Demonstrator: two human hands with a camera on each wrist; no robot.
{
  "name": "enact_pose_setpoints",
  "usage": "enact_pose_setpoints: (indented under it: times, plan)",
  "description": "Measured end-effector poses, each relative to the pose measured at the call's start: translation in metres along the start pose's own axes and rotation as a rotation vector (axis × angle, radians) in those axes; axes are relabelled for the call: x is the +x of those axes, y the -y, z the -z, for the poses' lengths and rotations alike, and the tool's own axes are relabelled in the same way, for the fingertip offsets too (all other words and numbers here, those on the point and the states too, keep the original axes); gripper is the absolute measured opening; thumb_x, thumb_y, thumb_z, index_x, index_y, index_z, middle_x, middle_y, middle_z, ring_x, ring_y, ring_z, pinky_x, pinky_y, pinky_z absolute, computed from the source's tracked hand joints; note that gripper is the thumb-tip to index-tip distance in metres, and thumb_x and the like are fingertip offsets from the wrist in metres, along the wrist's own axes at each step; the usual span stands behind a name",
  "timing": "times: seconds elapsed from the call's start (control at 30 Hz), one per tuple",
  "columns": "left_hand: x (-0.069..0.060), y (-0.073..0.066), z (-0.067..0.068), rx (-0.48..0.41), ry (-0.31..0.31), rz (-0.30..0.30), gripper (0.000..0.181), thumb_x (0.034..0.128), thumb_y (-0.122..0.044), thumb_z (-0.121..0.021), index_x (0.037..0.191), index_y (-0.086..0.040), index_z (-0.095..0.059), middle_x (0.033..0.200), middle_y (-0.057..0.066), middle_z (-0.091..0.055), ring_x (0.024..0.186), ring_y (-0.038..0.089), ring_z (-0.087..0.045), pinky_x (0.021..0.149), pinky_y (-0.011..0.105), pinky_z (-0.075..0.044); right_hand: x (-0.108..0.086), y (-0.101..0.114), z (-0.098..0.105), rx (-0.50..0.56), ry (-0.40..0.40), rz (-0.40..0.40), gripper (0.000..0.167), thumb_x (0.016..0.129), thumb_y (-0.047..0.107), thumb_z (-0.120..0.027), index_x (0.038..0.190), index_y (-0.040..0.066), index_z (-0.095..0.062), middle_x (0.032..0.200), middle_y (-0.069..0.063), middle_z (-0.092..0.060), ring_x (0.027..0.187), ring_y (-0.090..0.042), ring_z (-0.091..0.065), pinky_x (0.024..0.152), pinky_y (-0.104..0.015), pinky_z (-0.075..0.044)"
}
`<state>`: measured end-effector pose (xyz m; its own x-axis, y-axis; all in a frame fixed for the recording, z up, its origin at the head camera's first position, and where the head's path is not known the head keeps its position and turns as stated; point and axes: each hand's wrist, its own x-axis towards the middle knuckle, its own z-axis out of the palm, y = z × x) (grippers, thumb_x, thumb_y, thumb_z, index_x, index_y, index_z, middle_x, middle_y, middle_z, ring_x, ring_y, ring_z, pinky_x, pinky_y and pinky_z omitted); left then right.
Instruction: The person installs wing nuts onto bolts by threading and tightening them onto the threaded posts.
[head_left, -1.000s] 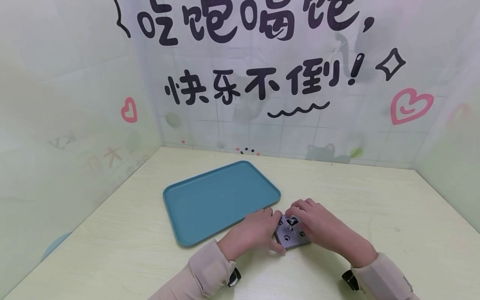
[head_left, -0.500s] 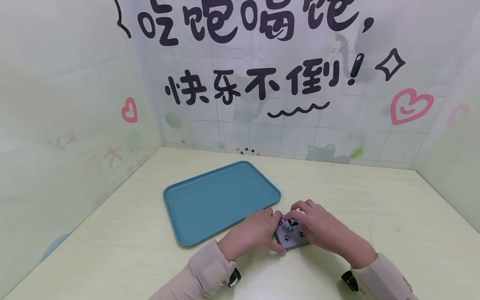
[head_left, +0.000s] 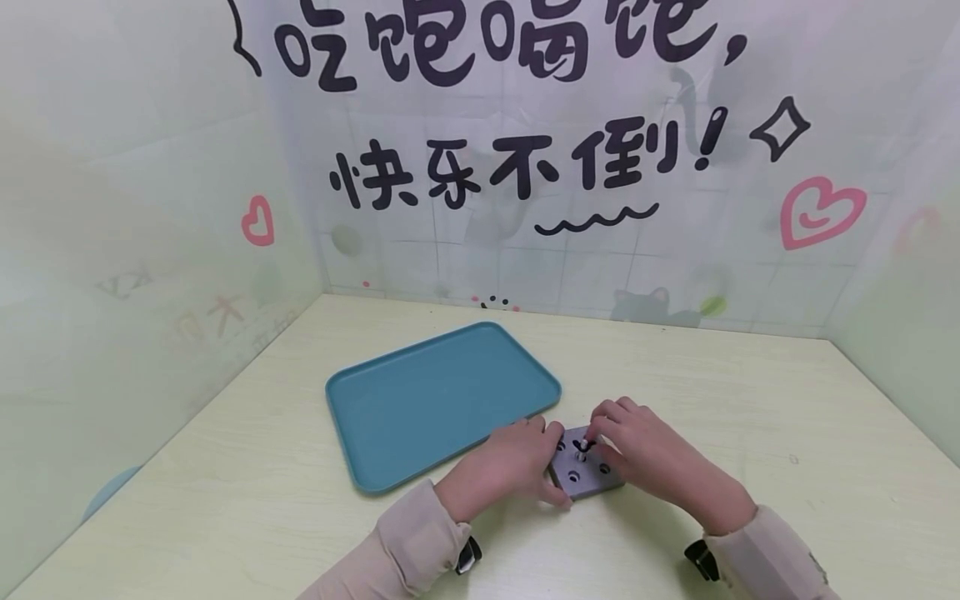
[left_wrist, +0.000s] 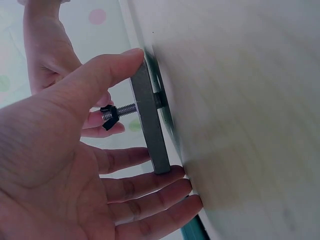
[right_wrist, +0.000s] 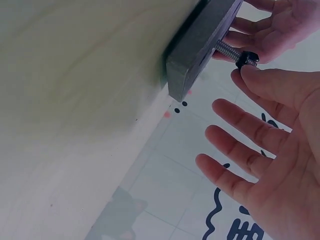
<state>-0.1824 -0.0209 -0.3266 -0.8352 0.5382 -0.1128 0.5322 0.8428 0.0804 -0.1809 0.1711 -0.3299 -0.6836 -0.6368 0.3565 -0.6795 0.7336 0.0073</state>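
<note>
A grey metal plate (head_left: 591, 483) with several round holes is by the tray's near right corner. My left hand (head_left: 510, 462) grips the plate by its edges, with the thumb on one side and fingers on the other. Through the plate runs a threaded bolt (left_wrist: 128, 109); its head shows on the underside in the left wrist view. Partway up the thread sits a black wing nut (left_wrist: 109, 117), short of the bolt's tip. The thumb and index finger of my right hand (head_left: 648, 450) pinch the wing nut, and its other fingers spread loosely.
A blue rectangular tray (head_left: 442, 392) lies on the pale wooden table (head_left: 712, 375), close behind my left hand. Printed white curtains (head_left: 480, 250) stand along the back and both sides. At the left table edge a bit of a blue round thing (head_left: 112, 490) shows.
My right fingers have shifted on the wing nut, drawing back slightly to the right, and the wings stand at a different angle. My left hand and the plate have kept still.
</note>
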Motion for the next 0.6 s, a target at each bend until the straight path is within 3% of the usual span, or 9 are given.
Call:
enact_pose_setpoints:
  times: [0.17, 0.3, 0.6]
  plan:
    - [-0.0007, -0.0001, 0.0007, -0.008, 0.004, 0.006, 0.081, 0.0676, -0.057, -0.075, 0.129, -0.011, -0.047, 0.107, 0.005, -0.056, 0.090, 0.017, -0.052, 0.072, 0.032, -0.047, -0.0002, 0.0000, -0.0006, -0.007, -0.002, -0.020, 0.011, 0.080, 0.010, -0.070, 0.083, 0.017, -0.063, 0.093, 0.005, -0.057, 0.086, -0.013, -0.051, 0.072, -0.031, -0.044]
    - [-0.0009, 0.0000, 0.0006, -0.005, -0.002, 0.005, 0.081, 0.0675, -0.057, -0.075, 0.129, -0.011, -0.047, 0.106, 0.004, -0.056, 0.089, 0.017, -0.052, 0.072, 0.032, -0.047, 0.0000, -0.0012, -0.0018, 0.010, -0.010, -0.023, 0.017, 0.079, 0.008, -0.070, 0.091, 0.017, -0.060, 0.097, 0.005, -0.058, 0.090, -0.014, -0.053, 0.074, -0.032, -0.045]
    - [-0.0001, -0.0001, 0.0004, -0.008, 0.003, 0.000, 0.081, 0.0676, -0.057, -0.074, 0.129, -0.012, -0.047, 0.108, 0.004, -0.055, 0.091, 0.017, -0.052, 0.073, 0.033, -0.047, 0.0017, -0.0022, -0.0042, 0.082, -0.038, 0.113, 0.042, 0.076, -0.012, -0.060, 0.103, 0.020, -0.063, 0.101, 0.001, -0.058, 0.089, -0.018, -0.054, 0.073, -0.033, -0.046]
